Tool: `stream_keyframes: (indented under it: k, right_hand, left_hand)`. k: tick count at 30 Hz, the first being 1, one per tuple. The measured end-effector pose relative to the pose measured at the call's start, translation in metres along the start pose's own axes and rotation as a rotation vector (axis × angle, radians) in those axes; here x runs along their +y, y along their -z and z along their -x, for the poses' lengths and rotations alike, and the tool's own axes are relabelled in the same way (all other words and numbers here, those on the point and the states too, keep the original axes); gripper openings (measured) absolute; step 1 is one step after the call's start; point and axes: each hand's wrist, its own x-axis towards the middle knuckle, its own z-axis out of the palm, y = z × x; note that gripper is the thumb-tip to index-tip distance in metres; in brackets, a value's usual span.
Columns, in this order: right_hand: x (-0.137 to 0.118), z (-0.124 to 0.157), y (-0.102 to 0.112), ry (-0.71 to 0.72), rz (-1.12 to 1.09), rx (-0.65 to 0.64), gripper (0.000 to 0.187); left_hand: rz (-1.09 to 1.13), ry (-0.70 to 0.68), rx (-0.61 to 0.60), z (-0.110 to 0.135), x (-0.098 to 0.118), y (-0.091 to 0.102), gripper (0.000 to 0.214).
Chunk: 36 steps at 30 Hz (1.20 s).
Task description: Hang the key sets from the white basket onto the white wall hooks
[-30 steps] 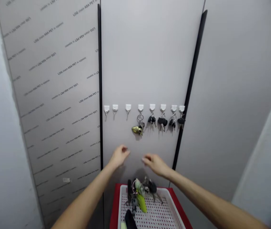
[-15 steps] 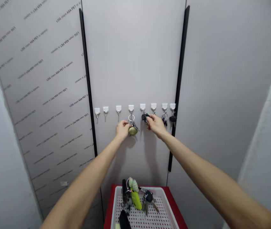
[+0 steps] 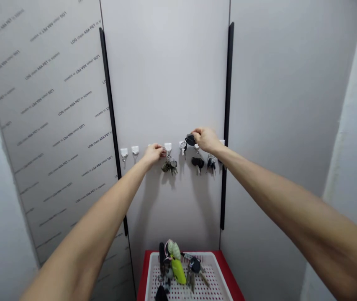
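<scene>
My left hand [image 3: 153, 154] is closed, its fingertips pinching the ring of a bunch of keys [image 3: 170, 167] at a white wall hook [image 3: 168, 146]. The bunch hangs below my fingers. My right hand [image 3: 207, 139] grips a black-headed car key [image 3: 190, 140], raised in front of the hook to the right. A ring and smaller keys dangle from it, close to that hook [image 3: 181, 144]; whether the ring is on the hook I cannot tell. Below my right hand hang black-headed keys [image 3: 198, 162] and another bunch of keys [image 3: 211, 164].
More white hooks are on the panel at left, one [image 3: 124, 152] near the black handle strip [image 3: 111, 100]. Another black strip [image 3: 227, 92] runs down the right. Below, a white perforated basket [image 3: 219, 276] on a red surface [image 3: 232, 280] holds several keys and a yellow-green fob [image 3: 178, 271].
My right hand has lifted the car key upward, its ring now near the hook. My left hand has moved up from the lower part of its key bunch to the ring. The view has shifted slightly.
</scene>
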Motion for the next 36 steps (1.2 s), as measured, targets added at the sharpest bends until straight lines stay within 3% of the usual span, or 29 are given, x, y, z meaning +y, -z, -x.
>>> stream_keyframes:
  k: [5, 11, 16, 19, 24, 29, 32, 34, 36]
  right_hand:
    - [0.002, 0.006, 0.001, 0.042, 0.0, -0.163, 0.022]
    - [-0.003, -0.008, -0.003, -0.042, -0.05, 0.026, 0.025]
    - [-0.021, -0.017, -0.014, 0.203, 0.056, -0.206, 0.02]
    - [-0.034, -0.009, -0.015, 0.271, 0.066, -0.285, 0.017]
    - [-0.019, 0.036, -0.018, 0.192, -0.166, -0.446, 0.017]
    - [0.017, 0.113, -0.057, 0.066, -0.286, -0.729, 0.022]
    - [0.03, 0.155, -0.085, -0.022, -0.414, -0.887, 0.02]
    - [0.033, 0.171, -0.095, -0.05, -0.479, -0.942, 0.018]
    - [0.034, 0.169, -0.097, -0.067, -0.512, -0.949, 0.017]
  left_hand:
    - [0.21, -0.053, 0.091, -0.005, 0.008, -0.002, 0.006]
    - [0.172, -0.089, 0.108, -0.017, 0.018, -0.004, 0.007]
    - [-0.15, 0.02, -0.043, -0.023, 0.015, -0.008, 0.011]
    - [-0.094, -0.06, 0.022, -0.021, 0.014, -0.003, 0.008]
    - [0.149, -0.191, 0.152, -0.013, 0.011, 0.002, 0.006]
    - [-0.152, -0.144, 0.01, -0.018, 0.001, -0.008, 0.009]
    - [-0.247, -0.131, 0.042, -0.025, -0.004, -0.01, 0.01]
    - [-0.265, -0.129, 0.062, -0.028, -0.008, -0.008, 0.011]
    - [-0.271, -0.138, 0.07, -0.03, -0.01, -0.005, 0.011]
